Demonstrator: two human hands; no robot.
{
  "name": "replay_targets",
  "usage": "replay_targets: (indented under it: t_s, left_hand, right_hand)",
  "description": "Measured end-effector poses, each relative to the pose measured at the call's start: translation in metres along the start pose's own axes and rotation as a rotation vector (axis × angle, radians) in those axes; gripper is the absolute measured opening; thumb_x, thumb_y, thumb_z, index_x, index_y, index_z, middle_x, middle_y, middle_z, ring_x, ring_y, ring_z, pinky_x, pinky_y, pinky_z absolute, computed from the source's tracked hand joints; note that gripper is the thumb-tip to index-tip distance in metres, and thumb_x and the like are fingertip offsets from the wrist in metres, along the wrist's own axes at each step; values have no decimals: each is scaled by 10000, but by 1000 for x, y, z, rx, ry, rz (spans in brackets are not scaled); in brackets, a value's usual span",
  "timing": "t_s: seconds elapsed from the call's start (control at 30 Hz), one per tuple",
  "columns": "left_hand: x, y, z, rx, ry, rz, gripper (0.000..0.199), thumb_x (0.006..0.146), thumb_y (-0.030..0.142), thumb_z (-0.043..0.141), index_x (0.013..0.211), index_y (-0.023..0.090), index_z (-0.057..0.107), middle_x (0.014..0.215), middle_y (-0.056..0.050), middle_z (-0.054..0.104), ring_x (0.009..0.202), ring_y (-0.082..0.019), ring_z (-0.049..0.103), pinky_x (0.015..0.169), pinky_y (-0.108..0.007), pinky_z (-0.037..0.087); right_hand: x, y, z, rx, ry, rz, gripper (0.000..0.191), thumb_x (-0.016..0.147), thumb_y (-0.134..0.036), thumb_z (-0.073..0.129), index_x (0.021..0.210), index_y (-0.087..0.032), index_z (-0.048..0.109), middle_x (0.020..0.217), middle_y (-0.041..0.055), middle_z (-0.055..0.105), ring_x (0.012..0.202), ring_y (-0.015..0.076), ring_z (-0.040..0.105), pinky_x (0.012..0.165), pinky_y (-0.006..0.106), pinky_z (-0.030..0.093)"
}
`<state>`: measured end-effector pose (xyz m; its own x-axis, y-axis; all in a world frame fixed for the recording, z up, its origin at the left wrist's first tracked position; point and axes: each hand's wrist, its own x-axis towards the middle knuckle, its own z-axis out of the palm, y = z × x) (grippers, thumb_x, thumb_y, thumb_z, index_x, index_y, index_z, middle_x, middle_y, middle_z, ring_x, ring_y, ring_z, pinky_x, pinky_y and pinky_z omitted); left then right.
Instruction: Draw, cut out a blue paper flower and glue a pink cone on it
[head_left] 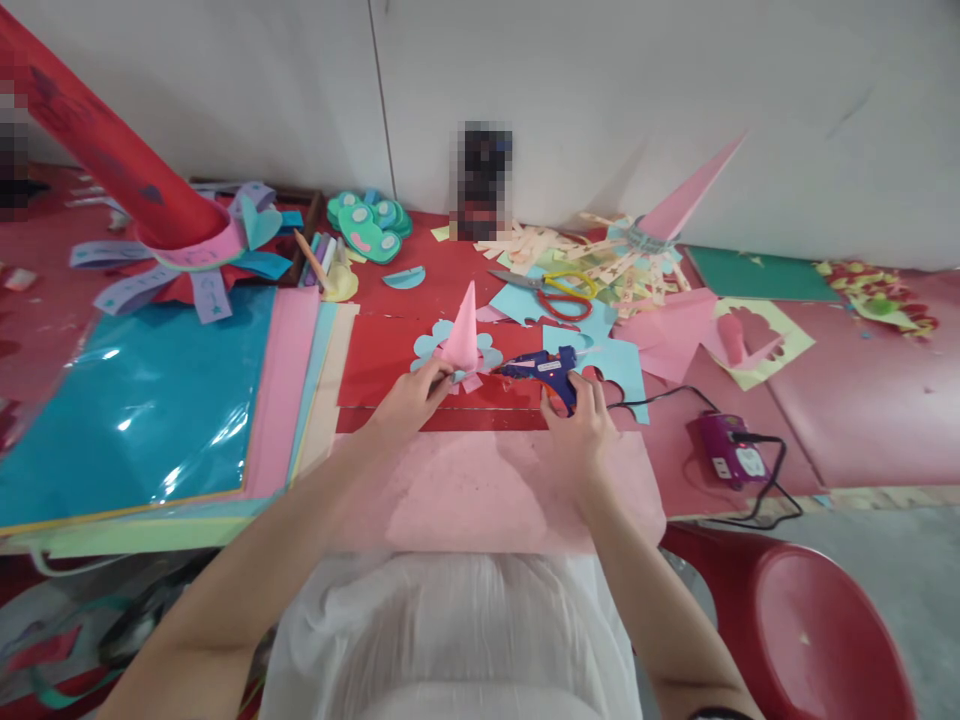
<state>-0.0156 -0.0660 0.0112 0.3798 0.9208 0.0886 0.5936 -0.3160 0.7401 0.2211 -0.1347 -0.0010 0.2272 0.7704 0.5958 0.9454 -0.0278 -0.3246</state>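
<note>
My right hand (583, 425) is closed round the handle of a blue glue gun (551, 372), whose nozzle points left. Close to that nozzle stands a small pink paper cone (463, 335), ringed at its base by a light blue scalloped paper flower (427, 343). With thumb and fingers pinched together, my left hand (420, 395) grips the near left edge of the flower. Small pink tabs (471, 382) stick out at the cone's foot. Under all this lies a red sheet (375, 365). Whether the nozzle touches the paper I cannot tell.
Two pairs of scissors (559, 290) lie behind the glue gun. Its black cord runs right to a purple power adapter (731, 450). Stacked coloured sheets (150, 400) and a tall red paper tube (127, 150) fill the left. A red stool (829, 630) stands at lower right.
</note>
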Motion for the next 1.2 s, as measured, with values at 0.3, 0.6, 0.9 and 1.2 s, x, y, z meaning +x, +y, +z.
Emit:
replay_targets:
  t_s: [0.3,0.6,0.9,1.2]
  left_hand:
    - [0,4,-2,-12,-47,-75,122,871,254,433,944,213,520,921,-34,705,885,-192,679,742,-289,507]
    - [0,2,-2,1,-45,-59,139,874,268,426,959,216,522,926,-30,709,856,-184,681,704,-280,502]
    - [0,0,-2,-13,-38,-49,138,876,273,432,962,219,525,929,-23,710,865,-176,679,708,-272,506]
    - [0,3,-3,-27,-51,-77,161,873,291,423,971,222,531,930,-23,716,866,-179,677,712,-278,504]
  right_hand:
    - [2,1,4,-40,-17,-34,270,831,-256,556,1094,-194,566,994,96,653,862,221,654,690,320,521]
    - [3,-2,1,-26,-13,-35,284,834,-236,542,1113,-195,570,1030,112,648,912,237,646,735,342,519]
    - [6,-4,1,1,-45,2,278,852,-253,517,1119,-198,567,1038,120,639,920,244,634,747,361,508]
    - [13,-5,2,-19,-38,-7,272,827,-219,532,1097,-198,564,977,95,646,862,227,638,710,336,510]
